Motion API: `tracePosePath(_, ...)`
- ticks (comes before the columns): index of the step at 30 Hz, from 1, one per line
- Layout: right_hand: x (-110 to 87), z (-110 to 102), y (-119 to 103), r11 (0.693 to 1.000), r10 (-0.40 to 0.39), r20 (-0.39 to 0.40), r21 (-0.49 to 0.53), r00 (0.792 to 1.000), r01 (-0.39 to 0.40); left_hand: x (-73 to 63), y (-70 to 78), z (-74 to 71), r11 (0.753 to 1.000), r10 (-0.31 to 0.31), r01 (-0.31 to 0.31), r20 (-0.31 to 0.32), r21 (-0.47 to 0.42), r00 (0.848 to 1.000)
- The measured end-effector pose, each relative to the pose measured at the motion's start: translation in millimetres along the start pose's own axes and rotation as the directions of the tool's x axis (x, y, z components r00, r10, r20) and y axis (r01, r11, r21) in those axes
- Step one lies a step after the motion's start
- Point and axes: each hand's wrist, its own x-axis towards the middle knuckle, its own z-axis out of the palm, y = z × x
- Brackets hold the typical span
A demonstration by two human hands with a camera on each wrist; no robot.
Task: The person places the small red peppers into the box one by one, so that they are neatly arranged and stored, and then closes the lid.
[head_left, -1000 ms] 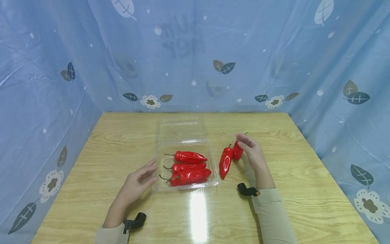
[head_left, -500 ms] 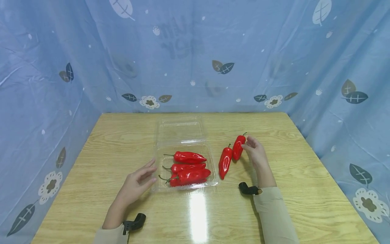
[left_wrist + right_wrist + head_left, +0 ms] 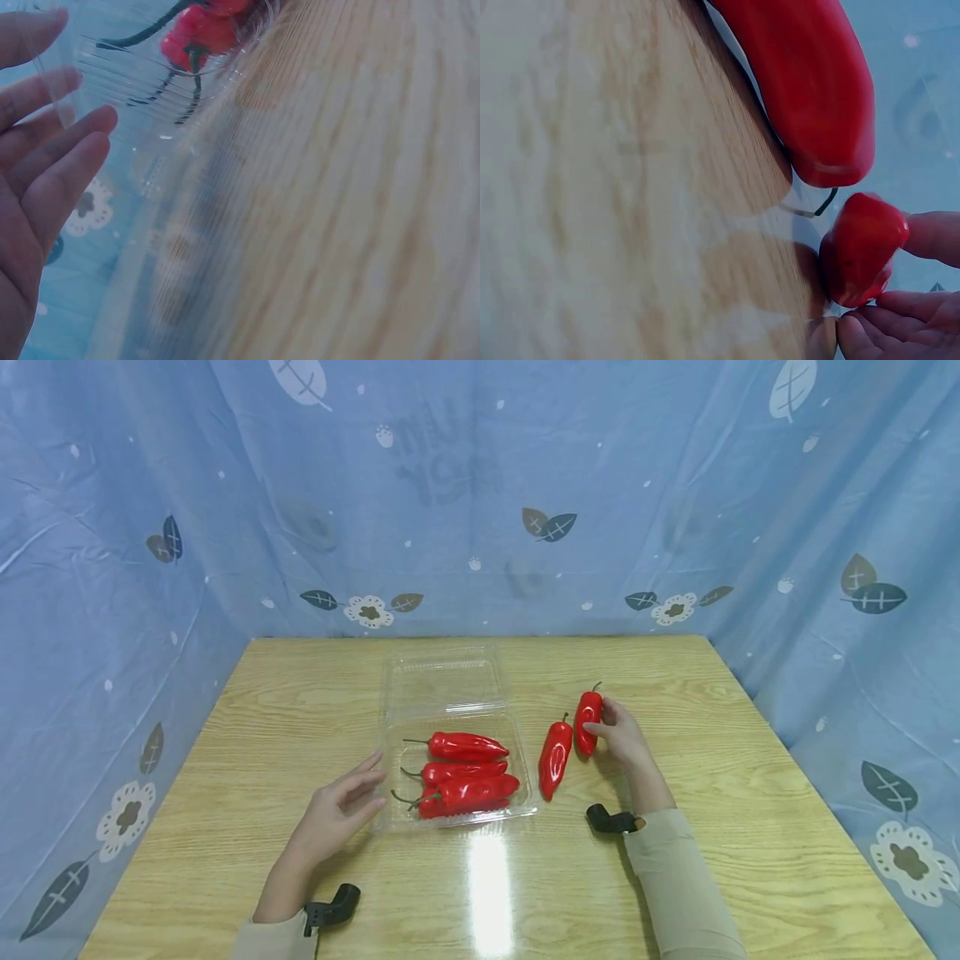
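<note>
A clear hinged plastic container (image 3: 525,752) lies with its lid laid back, several red peppers (image 3: 467,746) inside it, their green stems pointing left. My left hand (image 3: 337,810) stays at its left wall, fingers relaxed and spread; whether they touch the plastic, I cannot tell. To the right of the container, a red pepper (image 3: 555,760) rests on the table. Beside that one, my right hand (image 3: 626,739) pinches another red pepper (image 3: 587,714) between thumb and fingers. In the right wrist view, the thumb (image 3: 934,237) presses one side of this pepper and the fingers meet the other.
The wooden table (image 3: 315,693) reaches back to a blue patterned curtain (image 3: 480,485), which also closes off both sides. The container's clear lid (image 3: 446,681) lies flat behind its base. Black wrist cameras (image 3: 611,820) sit at both cuffs.
My right hand drew back to the right from the far pepper, then came in against it and took hold. That pepper has turned slightly more upright in view. The left hand stays put.
</note>
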Motion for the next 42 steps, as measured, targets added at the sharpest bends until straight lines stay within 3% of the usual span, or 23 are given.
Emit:
tracePosePath(12,5.9,9,1,0.998,0.013,-0.044,-0.053,0.999,-0.016,0.3,-2.0,0.0,1.0,0.011,-0.011,0.004,0.003,1.0)
tracePosePath(30,6.4,11,6,0.99,0.059,-0.144,0.132,0.988,-0.04,0.2,-1.8,-0.7,1.0,0.0,0.0,0.011,-0.016,1.0)
tracePosePath(42,-12.8,13,-17,0.987,-0.074,-0.094,0.134,0.993,0.086,0.3,-0.7,-0.6,1.0,-0.004,0.004,0.008,-0.014,1.0)
